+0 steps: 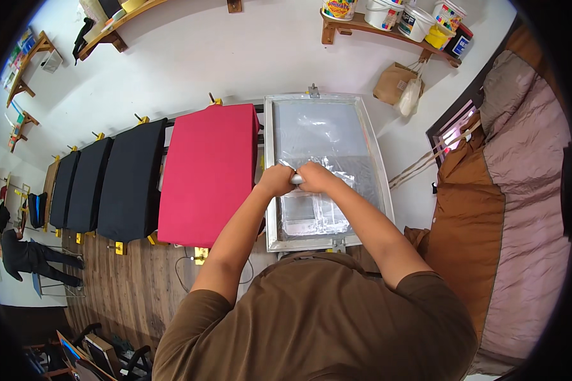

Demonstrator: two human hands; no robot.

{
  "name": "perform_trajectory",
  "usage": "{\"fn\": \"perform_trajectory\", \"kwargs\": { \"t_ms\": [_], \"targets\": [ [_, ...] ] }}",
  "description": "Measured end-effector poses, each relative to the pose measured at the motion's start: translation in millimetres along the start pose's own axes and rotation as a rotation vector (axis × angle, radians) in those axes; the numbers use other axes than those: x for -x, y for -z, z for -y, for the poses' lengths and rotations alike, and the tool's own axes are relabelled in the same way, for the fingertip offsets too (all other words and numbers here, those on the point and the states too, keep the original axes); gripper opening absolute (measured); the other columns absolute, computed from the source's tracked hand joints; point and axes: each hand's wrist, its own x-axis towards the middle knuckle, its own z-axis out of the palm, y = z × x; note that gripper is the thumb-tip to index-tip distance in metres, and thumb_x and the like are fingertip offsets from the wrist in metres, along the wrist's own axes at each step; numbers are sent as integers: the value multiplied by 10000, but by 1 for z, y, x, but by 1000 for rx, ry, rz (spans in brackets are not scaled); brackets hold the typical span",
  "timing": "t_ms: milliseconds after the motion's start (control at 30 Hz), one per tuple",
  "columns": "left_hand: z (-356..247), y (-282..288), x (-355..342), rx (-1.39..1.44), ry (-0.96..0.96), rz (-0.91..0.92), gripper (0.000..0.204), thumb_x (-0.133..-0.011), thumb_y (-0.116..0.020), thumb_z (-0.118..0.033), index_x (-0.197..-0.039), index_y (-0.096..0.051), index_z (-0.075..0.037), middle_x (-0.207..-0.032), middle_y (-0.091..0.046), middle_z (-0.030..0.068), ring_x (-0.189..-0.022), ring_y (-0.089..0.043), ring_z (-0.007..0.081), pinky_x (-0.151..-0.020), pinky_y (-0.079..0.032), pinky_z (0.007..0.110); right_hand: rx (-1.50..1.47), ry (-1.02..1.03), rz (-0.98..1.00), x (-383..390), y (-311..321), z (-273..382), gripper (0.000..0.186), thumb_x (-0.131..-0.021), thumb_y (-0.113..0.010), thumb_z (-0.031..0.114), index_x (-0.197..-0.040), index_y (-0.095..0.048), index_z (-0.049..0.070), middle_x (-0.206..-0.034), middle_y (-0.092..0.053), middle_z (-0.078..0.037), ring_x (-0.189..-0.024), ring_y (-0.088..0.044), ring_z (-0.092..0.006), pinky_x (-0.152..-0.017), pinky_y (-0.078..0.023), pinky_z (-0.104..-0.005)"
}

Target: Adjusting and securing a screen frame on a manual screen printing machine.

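Observation:
Both my hands are closed side by side over the middle of a framed printing screen. My left hand and my right hand grip a squeegee; only a short pale piece of its handle shows between my fists, and its blade is hidden. The screen has grey mesh in a metal frame, with shiny streaks and white ink smears around my hands and toward the near end. A clamp sits at the frame's far edge. Directly left of the screen lies a board covered in red fabric.
Several boards under black fabric continue the row leftward. Paint tubs stand on a wall shelf at the back right. A brown and mauve cloth hangs at right. Another person stands at far left.

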Motion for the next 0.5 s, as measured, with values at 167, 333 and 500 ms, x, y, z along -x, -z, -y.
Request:
{"fn": "perform_trajectory", "kwargs": {
  "t_ms": [167,333,500],
  "targets": [
    [-3,-6,8,-48,-16,13,179,-771,-743,-253,-873,-744,-106,-886,-741,159,-843,-725,363,-767,-585,476,66,-2,-7,12,1,16,194,-712,-751,159,-846,-725,21,-864,-706,-241,-849,-696,-425,-799,-569,-483],
    [-16,-20,34,-52,-44,-119,146,-764,-724,-177,-853,-715,-61,-794,-711,183,-774,-714,379,-722,-582,480,70,-63,-42,29,-23,23,191,-727,-718,94,-899,-721,12,-923,-714,-227,-869,-696,-423,-807,-573,-489],
    [-29,-41,60,-19,-70,-200,114,-778,-667,-100,-873,-652,-40,-730,-688,184,-689,-703,366,-627,-568,474,89,-4,-103,57,-38,31,219,-724,-691,65,-935,-660,14,-938,-704,-184,-884,-689,-391,-795,-566,-483]
  ]
}}
